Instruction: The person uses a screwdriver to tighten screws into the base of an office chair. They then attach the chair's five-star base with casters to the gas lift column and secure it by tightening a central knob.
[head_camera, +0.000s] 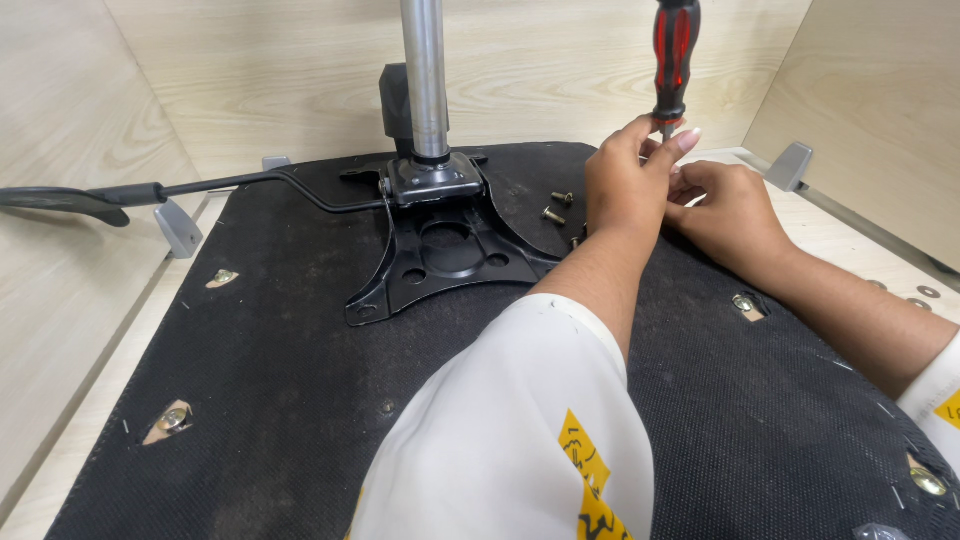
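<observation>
My left hand (630, 180) reaches across the upturned black chair seat (270, 380) and pinches the shaft of a red-and-black screwdriver (674, 55) standing upright. My right hand (728, 212) lies just right of it, fingers curled near the screwdriver tip; whether it grips anything is hidden. Both hands hover over the right arm of the black metal chair mechanism plate (450, 250), which carries a silver gas cylinder (425, 75). Two loose brass screws (556, 206) lie on the seat beside my left hand.
A black adjustment lever (120, 195) sticks out left from the mechanism. Brass threaded inserts (172, 420) sit at the seat's corners. Grey brackets (178, 228) and washers (926, 292) rest on the light wooden surface, with wooden panels on three sides.
</observation>
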